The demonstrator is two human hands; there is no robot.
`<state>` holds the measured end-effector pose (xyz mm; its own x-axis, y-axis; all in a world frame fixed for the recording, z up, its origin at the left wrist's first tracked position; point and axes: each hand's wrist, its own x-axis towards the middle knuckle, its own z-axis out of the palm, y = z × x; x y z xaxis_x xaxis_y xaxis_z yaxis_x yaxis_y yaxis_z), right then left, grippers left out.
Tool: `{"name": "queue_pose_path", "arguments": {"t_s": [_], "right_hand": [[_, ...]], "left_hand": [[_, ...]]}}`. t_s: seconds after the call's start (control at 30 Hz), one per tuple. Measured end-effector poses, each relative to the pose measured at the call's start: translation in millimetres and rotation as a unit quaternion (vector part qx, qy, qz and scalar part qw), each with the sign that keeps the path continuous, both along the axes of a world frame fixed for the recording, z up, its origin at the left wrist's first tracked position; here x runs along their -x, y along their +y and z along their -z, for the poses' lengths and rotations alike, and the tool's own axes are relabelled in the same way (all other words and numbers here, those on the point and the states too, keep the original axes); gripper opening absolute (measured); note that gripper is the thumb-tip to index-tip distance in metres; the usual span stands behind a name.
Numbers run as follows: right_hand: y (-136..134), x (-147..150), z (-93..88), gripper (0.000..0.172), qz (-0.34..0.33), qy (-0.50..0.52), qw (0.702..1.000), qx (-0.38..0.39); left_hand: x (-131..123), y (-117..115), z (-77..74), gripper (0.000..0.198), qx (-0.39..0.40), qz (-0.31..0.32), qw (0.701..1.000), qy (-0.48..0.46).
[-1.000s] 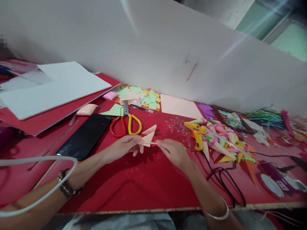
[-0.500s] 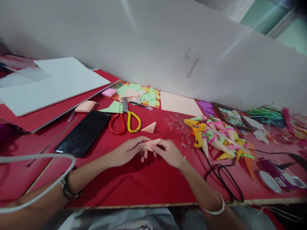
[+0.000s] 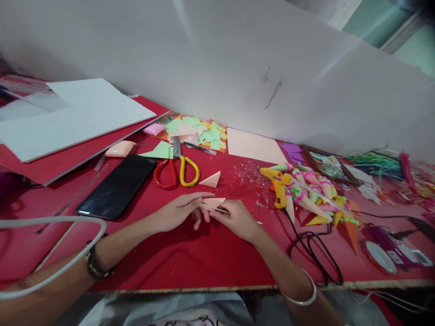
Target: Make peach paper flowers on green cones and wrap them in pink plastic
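The left arm (image 3: 136,237) slants in from the lower left, the right arm (image 3: 279,260) from the lower right. The left hand (image 3: 181,212) and right hand (image 3: 240,220) are close together, fingers pointing inward, each in a pinch. The left index stretches above the thumb, lower fingers curled down; the right hand's back faces up

- A plain grey wall (image 3: 204,63) stood behind the table (image 3: 204,262), and its upper edge sloped down toward the right.
- On this wall there were two small marks (image 3: 273,96), too thin to identify.
- Pale streaks of light (image 3: 183,18) lay across the wall.
- In the upper right corner, greenish panels (image 3: 367,22) were visible beyond it, divided by a greyish bar (image 3: 401,32).
- The tabletop was red, with a lighter front edge (image 3: 190,290).
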<state>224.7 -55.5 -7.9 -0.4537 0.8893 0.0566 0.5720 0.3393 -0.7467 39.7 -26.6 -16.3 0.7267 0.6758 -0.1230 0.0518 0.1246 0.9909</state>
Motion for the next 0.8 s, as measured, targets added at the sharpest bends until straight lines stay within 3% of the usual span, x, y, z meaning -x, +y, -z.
{"name": "queue_pose_path", "arguments": {"t_s": [0.17, 0.3, 0.57, 0.67, 0.8], "right_hand": [[-1.7, 1.6, 0.1, 0.021, 0.000, 0.005, 1.000, -0.003], [-2.2, 1.5, 0.6, 0.024, -0.004, -0.047, 0.999, -0.020], [-3.2, -0.4, -0.6, 0.033, -0.004, -0.130, 0.989, -0.065], [-3.7, -0.7, -1.5, 0.031, -0.011, -0.134, 0.989, -0.061], [-3.9, -0.6, -1.1, 0.028, -0.013, -0.108, 0.992, -0.061]], "left_hand": [[-0.1, 0.4, -0.7, 0.039, 0.051, -0.010, 0.999, 0.013], [-1.1, 1.8, 1.5, 0.040, 0.081, 0.002, 0.997, -0.001], [-2.5, 1.7, -2.0, 0.037, 0.037, 0.034, 0.999, 0.013], [-2.4, 0.8, -5.3, 0.037, -0.005, 0.046, 0.998, 0.042], [0.5, 2.1, -6.9, 0.027, -0.182, 0.015, 0.971, 0.156]]}}
